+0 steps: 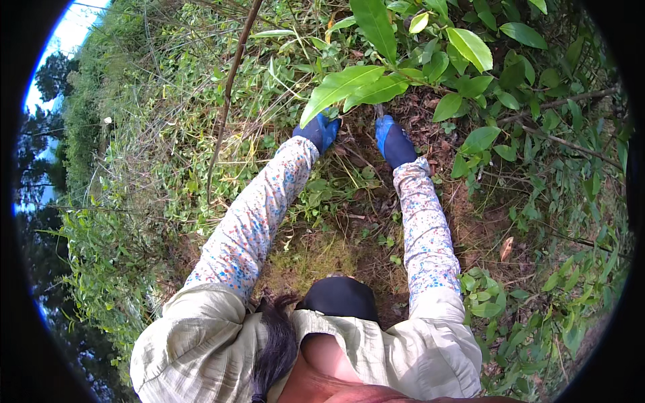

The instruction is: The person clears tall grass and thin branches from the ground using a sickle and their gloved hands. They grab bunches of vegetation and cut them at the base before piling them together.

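My left hand (318, 132), in a blue work glove, is among low green weeds (282, 108) with its fingers curled. A broad leaf overhangs it, and whether stems are in its grasp cannot be made out. Across a strip of bare, littered soil, my right hand (394, 142) wears a matching glove. It is closed around a hand tool, whose narrow greyish metal part (379, 110) shows just beyond the fingers. The tool's far end is hidden under the leaves. Between my hands lie dry leaves and cut or bent green stems (352, 166).
A leafy shrub (453, 65) hangs over both hands from above and extends down the right side. A thin brown stem (229, 95) rises left of my left arm. Brown branches (569, 143) cross at right. Mossy soil (317, 257) lies nearer my body.
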The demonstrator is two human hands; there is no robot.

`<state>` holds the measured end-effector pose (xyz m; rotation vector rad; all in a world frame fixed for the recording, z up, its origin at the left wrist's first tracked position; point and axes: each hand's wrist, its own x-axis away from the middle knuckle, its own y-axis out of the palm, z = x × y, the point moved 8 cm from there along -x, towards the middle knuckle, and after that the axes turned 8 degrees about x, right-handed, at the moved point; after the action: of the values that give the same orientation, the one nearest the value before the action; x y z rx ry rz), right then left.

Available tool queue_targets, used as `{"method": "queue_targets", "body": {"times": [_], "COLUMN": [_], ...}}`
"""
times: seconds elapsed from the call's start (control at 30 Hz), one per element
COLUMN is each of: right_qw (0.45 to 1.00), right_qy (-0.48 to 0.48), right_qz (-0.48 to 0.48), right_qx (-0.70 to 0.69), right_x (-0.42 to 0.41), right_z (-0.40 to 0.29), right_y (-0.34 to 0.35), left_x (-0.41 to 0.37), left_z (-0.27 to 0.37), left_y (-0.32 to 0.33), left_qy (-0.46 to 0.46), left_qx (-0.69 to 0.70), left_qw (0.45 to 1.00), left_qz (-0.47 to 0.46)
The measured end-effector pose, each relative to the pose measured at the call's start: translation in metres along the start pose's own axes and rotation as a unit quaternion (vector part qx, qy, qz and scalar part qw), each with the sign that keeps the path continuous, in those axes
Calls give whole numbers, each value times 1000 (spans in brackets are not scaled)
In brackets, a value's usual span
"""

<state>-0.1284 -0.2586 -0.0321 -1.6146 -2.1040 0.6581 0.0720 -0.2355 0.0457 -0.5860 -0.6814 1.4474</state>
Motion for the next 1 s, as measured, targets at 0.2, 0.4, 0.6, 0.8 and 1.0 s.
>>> {"method": "queue_targets", "body": {"times": [0.2, 0.4, 0.6, 0.8, 1.0], "right_qw": [962, 946, 965, 982, 990], "right_qy": [82, 247, 231, 101, 128], "right_qz": [8, -59, -119, -115, 23], "right_qx": [260, 200, 33, 114, -51], "right_x": [75, 312, 335, 293, 217], "right_z": [18, 52, 17, -18, 5], "right_y": [-8, 19, 45, 26, 19], "left_x": [15, 116, 209, 406, 368], "left_z": [-12, -29, -98, -223, -202], "left_y": [1, -7, -64, -92, -75], "left_qy": [24, 119, 121, -98, -153], "left_qx": [16, -160, -308, -455, -443], "left_qw": [996, 972, 933, 794, 819], "left_qz": [-88, -123, -138, -391, -331]}}
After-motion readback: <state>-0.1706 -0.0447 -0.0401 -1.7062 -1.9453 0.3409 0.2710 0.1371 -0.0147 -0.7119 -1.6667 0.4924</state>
